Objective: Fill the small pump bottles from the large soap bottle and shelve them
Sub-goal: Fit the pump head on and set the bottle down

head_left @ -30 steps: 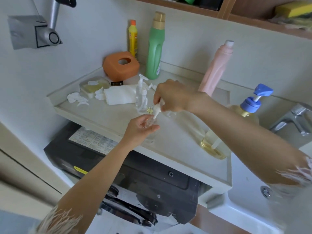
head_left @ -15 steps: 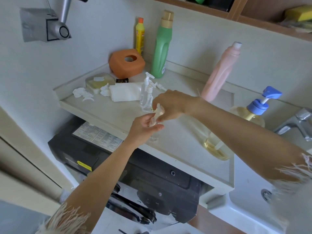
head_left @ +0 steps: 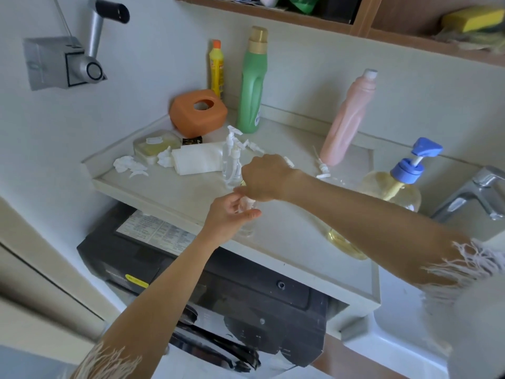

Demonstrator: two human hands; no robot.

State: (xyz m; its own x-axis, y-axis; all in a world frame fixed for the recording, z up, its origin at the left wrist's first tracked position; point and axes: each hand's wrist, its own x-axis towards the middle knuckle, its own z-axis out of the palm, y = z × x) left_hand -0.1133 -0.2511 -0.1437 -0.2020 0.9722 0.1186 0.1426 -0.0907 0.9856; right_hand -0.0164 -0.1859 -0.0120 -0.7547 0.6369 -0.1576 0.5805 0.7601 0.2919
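My left hand (head_left: 228, 216) grips a small clear pump bottle (head_left: 249, 224) standing near the front of the pale counter (head_left: 295, 242). My right hand (head_left: 263, 177) is right above it, fingers closed round the white pump top (head_left: 249, 200) at the bottle's neck. Two more small clear pump bottles (head_left: 231, 160) stand just behind my hands. A loose white pump head (head_left: 322, 169) lies further right. The large soap bottle (head_left: 393, 187), with yellow liquid and a blue pump, stands at the counter's right end. Another clear bottle with yellow liquid (head_left: 344, 242) shows partly under my right forearm.
At the back stand a pink bottle (head_left: 348, 119), a green bottle (head_left: 251, 83), a yellow bottle (head_left: 216, 68) and an orange tissue holder (head_left: 198, 113). Folded white cloth (head_left: 198, 158), crumpled tissues (head_left: 128, 165) and a soap dish (head_left: 155, 144) lie left. A wooden shelf (head_left: 355, 28) hangs above; a tap (head_left: 475, 187) is at right.
My right hand came down from above the counter and set the white pump top onto the small bottle that my left hand keeps holding. The camera view shifted slightly.
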